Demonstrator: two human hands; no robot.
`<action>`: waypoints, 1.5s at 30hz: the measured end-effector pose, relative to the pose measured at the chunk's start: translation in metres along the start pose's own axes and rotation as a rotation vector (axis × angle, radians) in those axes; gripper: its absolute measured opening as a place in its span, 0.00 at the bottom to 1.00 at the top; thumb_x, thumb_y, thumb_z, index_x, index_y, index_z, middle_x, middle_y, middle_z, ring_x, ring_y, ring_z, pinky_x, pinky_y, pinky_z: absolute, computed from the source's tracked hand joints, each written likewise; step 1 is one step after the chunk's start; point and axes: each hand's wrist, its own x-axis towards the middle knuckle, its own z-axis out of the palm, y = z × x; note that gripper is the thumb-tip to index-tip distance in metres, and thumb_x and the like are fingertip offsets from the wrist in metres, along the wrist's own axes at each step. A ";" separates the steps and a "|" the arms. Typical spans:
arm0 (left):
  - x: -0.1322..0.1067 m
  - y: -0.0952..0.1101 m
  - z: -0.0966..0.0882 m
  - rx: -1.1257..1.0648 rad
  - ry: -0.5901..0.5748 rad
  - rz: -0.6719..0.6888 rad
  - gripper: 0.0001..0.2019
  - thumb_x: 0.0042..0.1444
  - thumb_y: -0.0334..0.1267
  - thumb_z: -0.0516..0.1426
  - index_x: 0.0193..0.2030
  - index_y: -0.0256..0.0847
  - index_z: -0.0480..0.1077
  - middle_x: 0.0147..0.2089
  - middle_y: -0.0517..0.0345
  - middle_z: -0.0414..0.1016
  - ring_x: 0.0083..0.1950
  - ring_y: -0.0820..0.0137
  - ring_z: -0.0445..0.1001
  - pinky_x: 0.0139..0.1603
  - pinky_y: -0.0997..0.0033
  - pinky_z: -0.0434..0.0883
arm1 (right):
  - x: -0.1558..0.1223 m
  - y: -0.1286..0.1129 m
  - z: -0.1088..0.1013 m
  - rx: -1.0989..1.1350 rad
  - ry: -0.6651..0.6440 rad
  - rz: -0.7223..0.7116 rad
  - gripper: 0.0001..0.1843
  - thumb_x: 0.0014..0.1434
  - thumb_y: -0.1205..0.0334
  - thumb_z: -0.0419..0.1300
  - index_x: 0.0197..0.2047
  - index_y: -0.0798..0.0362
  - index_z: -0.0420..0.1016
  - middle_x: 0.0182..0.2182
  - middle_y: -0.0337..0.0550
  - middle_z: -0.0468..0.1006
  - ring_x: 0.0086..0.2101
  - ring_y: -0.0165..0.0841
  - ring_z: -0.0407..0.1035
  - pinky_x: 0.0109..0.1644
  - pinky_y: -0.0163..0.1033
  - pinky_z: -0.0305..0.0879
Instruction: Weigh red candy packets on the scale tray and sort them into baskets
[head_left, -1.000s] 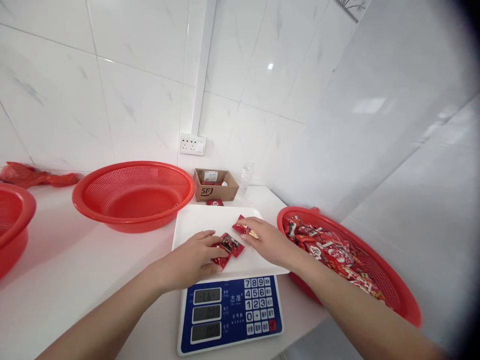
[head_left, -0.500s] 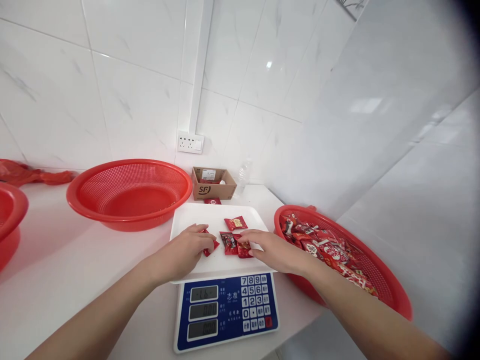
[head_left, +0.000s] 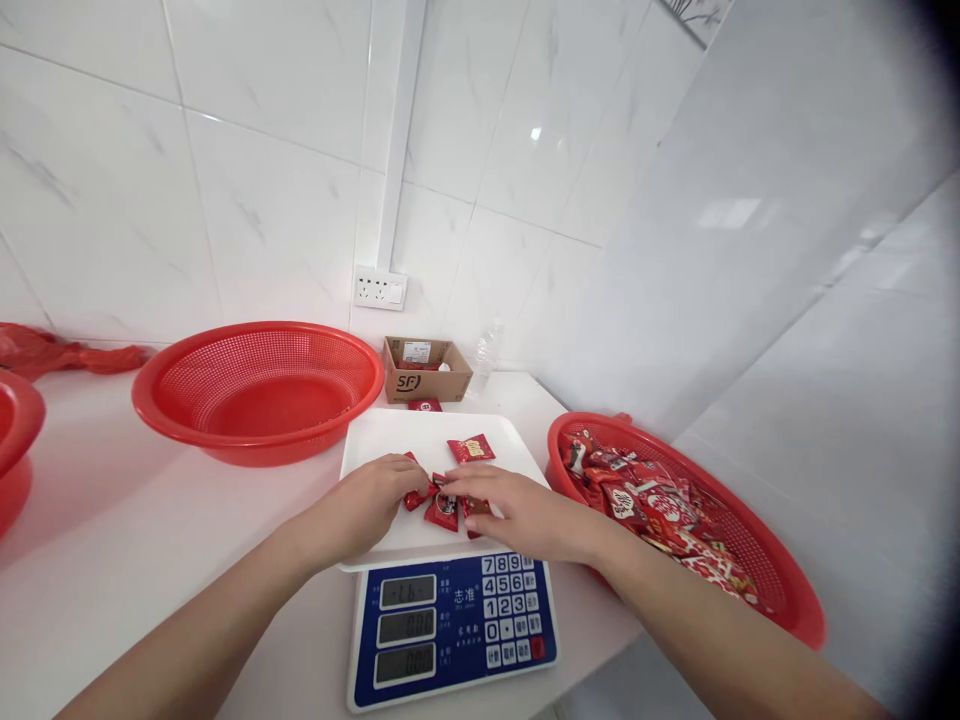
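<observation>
Four small red packets are laid on the white pan (head_left: 390,432) of a weighing scale (head_left: 469,665). The left packet (head_left: 414,492) is covered in part by the left hand (head_left: 379,505); its fingers are curled narrow against it, and whether it is gripped cannot be told. The middle packet (head_left: 442,511), dark-printed, is set between the two hands. The right packet (head_left: 476,507) is partly hidden under the right hand (head_left: 517,510), whose thumb and fingers are spread apart over it, fingertips reached toward the middle packet. The far packet (head_left: 471,448) is left untouched beyond the right hand, gold print up.

On the scale's blue front panel, three displays are stacked at left, with 0.00 shown on the lower two; a keypad (head_left: 512,612) is placed at right. The scale is stood on a white worktop (head_left: 142,560).

To the right, a red basket (head_left: 806,610) is heaped with red packets. To the left, a wide red mesh basin (head_left: 259,405) is seen, with a second basin (head_left: 22,415) cut off by the frame edge. Behind the pan, a cardboard box (head_left: 427,388) marked SF and a clear bottle (head_left: 487,350) are placed side by side. A socket plate (head_left: 380,288) is mounted on the tiled wall (head_left: 270,150).
</observation>
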 end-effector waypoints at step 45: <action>-0.005 0.007 -0.007 -0.098 -0.079 -0.227 0.18 0.55 0.41 0.54 0.53 0.48 0.65 0.56 0.56 0.68 0.55 0.60 0.67 0.51 0.62 0.66 | 0.002 0.022 -0.003 0.003 0.071 0.169 0.30 0.53 0.69 0.55 0.61 0.51 0.61 0.58 0.46 0.64 0.55 0.40 0.60 0.58 0.44 0.57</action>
